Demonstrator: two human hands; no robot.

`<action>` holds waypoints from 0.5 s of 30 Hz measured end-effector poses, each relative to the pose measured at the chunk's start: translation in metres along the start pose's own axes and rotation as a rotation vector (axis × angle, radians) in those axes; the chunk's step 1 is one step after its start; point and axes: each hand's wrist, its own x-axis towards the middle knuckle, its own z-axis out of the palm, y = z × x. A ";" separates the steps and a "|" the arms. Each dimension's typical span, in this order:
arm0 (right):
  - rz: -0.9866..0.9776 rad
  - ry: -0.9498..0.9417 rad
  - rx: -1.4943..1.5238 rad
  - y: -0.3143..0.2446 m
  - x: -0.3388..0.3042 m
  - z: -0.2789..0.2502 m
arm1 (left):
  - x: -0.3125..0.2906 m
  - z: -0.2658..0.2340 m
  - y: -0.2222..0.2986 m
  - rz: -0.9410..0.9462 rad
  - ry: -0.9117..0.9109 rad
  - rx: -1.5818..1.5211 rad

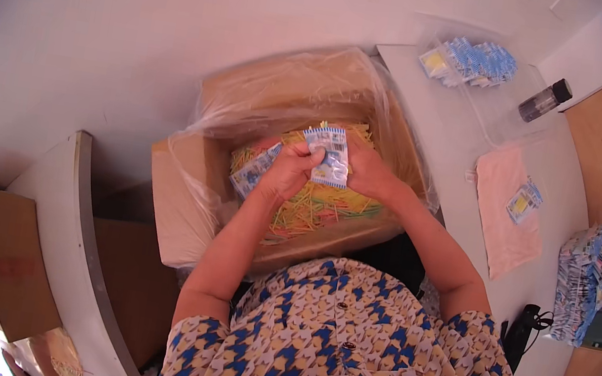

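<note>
Over an open cardboard box (180,213) lined with clear plastic, I hold a small blue-and-white packet (333,168). My left hand (292,169) pinches its left side, thumb on the front. My right hand (369,173) grips the right edge, its fingers partly hidden behind the packet. A few thin yellow tips stick up at the packet's top edge. More blue-and-white packets (251,173) show just left of my left hand; I cannot tell whether they are held or lie in the box. Loose thin sticks (304,216) in yellow, green and pinkish orange fill the box below.
To the right, a white table (451,171) bears a clear plastic tub (476,109) with packets, a dark-capped bottle (543,101), and a pink cloth (495,240) with a packet on it. Stacked packets (581,284) and a black pouch (523,334) are farther right. Cardboard boxes (13,262) stand left.
</note>
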 end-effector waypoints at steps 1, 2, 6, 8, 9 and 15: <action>0.007 -0.011 0.008 -0.002 0.000 0.002 | -0.003 0.002 -0.001 -0.006 0.011 -0.009; -0.035 -0.009 -0.037 -0.004 0.001 0.002 | -0.005 0.004 -0.001 -0.021 0.020 0.005; -0.072 0.036 0.089 -0.021 0.004 0.004 | -0.015 0.004 -0.004 -0.050 0.023 0.021; -0.075 0.079 0.072 -0.026 0.005 0.003 | -0.018 0.007 -0.005 -0.064 0.026 0.022; -0.075 0.130 0.056 -0.028 0.005 0.002 | -0.019 0.009 -0.006 -0.084 0.026 0.028; -0.172 0.001 0.053 -0.021 -0.001 -0.002 | -0.019 0.009 -0.007 -0.017 0.018 0.378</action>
